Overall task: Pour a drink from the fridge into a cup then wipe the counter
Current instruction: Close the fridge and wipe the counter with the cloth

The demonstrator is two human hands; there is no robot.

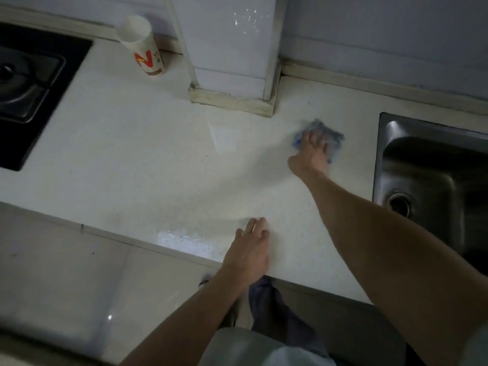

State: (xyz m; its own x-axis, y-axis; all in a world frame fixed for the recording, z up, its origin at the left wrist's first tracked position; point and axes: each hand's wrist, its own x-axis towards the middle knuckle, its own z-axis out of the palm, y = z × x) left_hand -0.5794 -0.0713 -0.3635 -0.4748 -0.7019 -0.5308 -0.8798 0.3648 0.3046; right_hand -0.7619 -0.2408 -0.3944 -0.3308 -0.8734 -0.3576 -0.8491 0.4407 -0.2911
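A white paper cup [144, 46] with a red logo stands at the back of the white counter [137, 154], against the wall. My right hand [311, 151] presses a blue cloth [334, 140] flat on the counter, just left of the sink. Near the counter's front edge my left hand [250, 249] rests palm down, fingers spread, holding nothing. No drink bottle is in view.
A steel sink [433, 175] is set into the counter at the right. A black gas hob [29, 93] fills the left side. A tiled column [232, 54] juts out from the back wall onto the counter. White floor tiles [66, 281] lie below.
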